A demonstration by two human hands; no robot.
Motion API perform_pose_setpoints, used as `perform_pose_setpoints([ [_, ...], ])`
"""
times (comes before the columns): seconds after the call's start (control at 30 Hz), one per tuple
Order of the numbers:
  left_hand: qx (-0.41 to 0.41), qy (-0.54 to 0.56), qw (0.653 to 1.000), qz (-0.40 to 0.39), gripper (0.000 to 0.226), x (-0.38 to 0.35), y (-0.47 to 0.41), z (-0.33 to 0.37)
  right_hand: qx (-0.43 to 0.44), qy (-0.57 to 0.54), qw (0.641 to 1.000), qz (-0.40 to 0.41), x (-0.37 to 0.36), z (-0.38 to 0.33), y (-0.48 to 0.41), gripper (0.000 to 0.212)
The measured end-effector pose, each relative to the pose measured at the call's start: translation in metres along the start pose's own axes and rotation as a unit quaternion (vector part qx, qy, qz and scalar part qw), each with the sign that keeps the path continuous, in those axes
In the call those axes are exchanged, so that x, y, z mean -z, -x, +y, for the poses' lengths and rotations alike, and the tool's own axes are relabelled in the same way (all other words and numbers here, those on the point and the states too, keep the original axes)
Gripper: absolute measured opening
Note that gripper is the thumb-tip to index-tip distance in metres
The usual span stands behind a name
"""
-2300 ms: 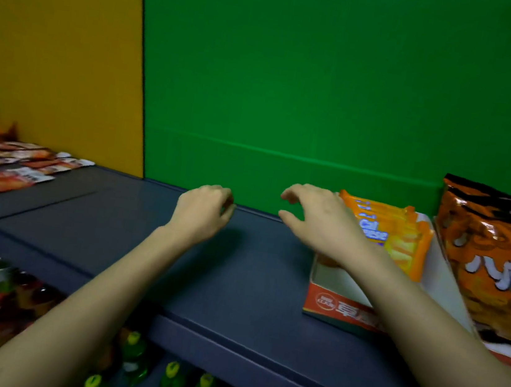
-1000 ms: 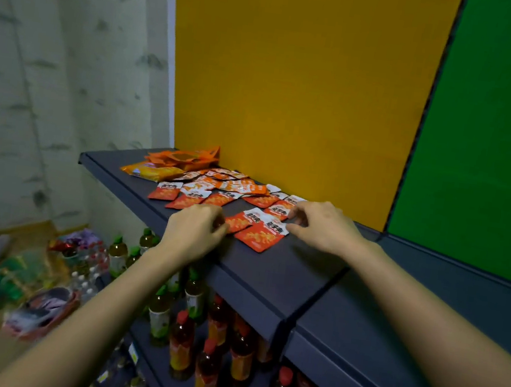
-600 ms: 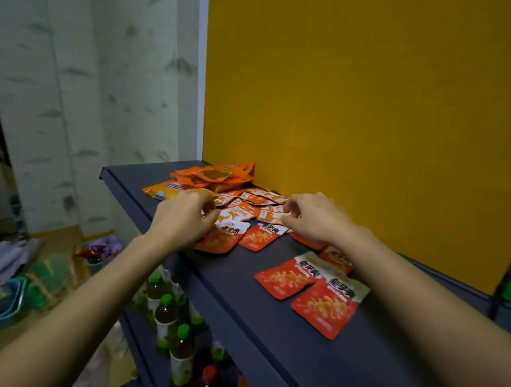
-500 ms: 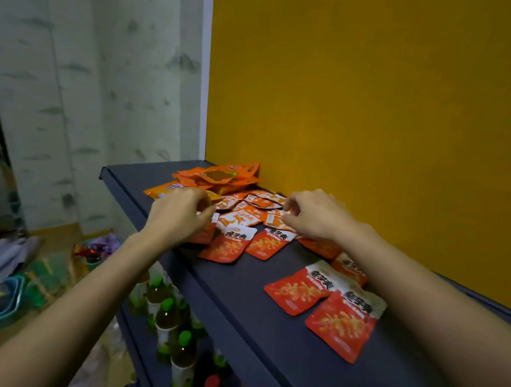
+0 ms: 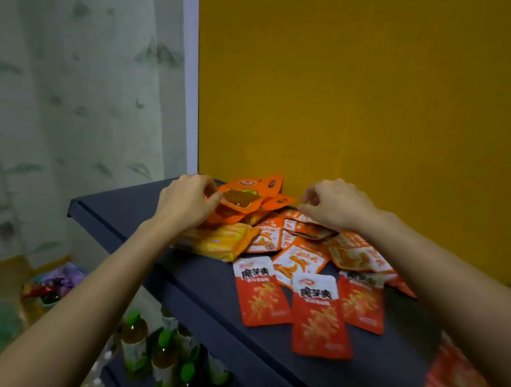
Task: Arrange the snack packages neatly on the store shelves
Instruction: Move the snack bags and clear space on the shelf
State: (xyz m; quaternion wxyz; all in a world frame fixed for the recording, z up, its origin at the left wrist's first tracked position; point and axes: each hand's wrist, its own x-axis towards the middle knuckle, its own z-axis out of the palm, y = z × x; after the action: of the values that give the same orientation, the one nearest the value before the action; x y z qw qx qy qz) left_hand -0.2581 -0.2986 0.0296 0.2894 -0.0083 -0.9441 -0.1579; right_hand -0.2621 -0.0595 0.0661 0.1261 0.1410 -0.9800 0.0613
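The left hand [image 5: 186, 205] pinches the orange pouch [image 5: 240, 199], which extends rightward from its fingers, while the right hand [image 5: 335, 205], fingers curled together, hovers over the scattered packets [image 5: 301, 257].

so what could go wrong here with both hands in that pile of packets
1. The left hand grips an orange packet with a clear window atop a loose, overlapping heap; pulling it could drag neighbours askew.
2. The yellow packet and the red packets lie near the front edge of the shelf; a sweep of the right hand or either forearm might knock them off onto the bottles below.
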Motion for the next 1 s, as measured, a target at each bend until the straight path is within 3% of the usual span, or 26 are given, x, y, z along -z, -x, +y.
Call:
perform_pose_setpoints([
  [0.23, -0.053, 0.045, 0.997, -0.037, 0.026, -0.017, -0.066, -0.063, -0.105, -0.049, 0.993, 0.007, -0.032, -0.046, -0.061, 0.035],
  [0.43, -0.062, 0.047, 0.994, -0.07, 0.024, -0.034, -0.089, -0.099, -0.229, -0.05, 0.972, -0.02, -0.064, -0.07, -0.096, 0.064],
  [0.57, -0.072, 0.036, 0.987, -0.137, 0.029, -0.046, -0.099, -0.11, -0.286, -0.054, 0.957, -0.015, -0.072, -0.079, -0.109, 0.071],
  [0.8, -0.039, 0.128, 0.957, -0.259, 0.036, -0.059, -0.113, -0.107, -0.287, -0.139, 0.947, 0.023, -0.069, -0.074, -0.123, 0.034],
  [0.9, -0.015, 0.183, 0.935, -0.304, 0.043, -0.06, -0.117, -0.098, -0.268, -0.174, 0.942, 0.105, -0.047, -0.066, -0.109, 0.022],
  [1.0, 0.017, 0.229, 0.902, -0.365, 0.066, -0.064, -0.122, -0.09, -0.275, -0.218, 0.917, 0.192, -0.027, -0.046, -0.084, 0.02],
])
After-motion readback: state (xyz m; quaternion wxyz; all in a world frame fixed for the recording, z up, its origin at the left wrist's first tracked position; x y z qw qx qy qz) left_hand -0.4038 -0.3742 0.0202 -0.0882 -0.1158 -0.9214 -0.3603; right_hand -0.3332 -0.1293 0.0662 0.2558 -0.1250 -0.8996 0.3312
